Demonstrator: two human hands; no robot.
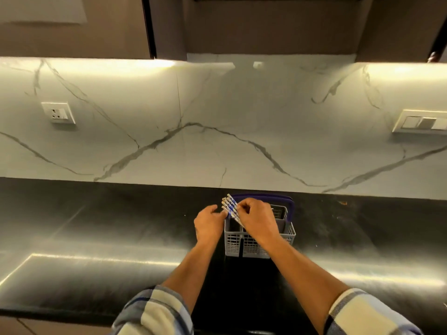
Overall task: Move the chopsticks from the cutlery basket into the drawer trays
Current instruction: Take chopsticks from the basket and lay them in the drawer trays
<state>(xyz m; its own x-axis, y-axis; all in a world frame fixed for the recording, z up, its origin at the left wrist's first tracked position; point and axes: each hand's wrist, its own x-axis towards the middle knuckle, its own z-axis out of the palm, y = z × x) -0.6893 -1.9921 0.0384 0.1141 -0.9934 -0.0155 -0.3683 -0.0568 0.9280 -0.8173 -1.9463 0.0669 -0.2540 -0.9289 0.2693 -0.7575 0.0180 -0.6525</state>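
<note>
Blue-patterned chopsticks [229,206] pinched by right hand [257,217] over basket [242,245].

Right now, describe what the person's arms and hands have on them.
Both hands, the left hand and the right hand, are bare, with no gloves, rings or watch visible. The forearms are bare too. Each arm wears a plaid shirt sleeve in blue, white and pale yellow, rolled up near the elbow.

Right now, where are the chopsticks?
In the head view, the chopsticks stick up from the cutlery basket's left side, between the left hand and the right hand gripping them.
</note>
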